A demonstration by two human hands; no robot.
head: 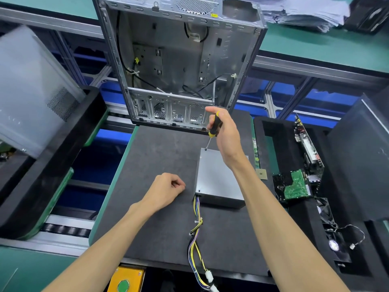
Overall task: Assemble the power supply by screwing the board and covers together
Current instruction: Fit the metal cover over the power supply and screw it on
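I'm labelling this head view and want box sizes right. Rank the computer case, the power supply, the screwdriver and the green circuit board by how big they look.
1. computer case
2. power supply
3. and 4. screwdriver and green circuit board: these look alike in size, so I won't rank them.

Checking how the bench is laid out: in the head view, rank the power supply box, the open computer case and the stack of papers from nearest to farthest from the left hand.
From the left hand:
1. Power supply box, just to its right on the mat.
2. Open computer case, standing beyond the mat.
3. Stack of papers, far back right.
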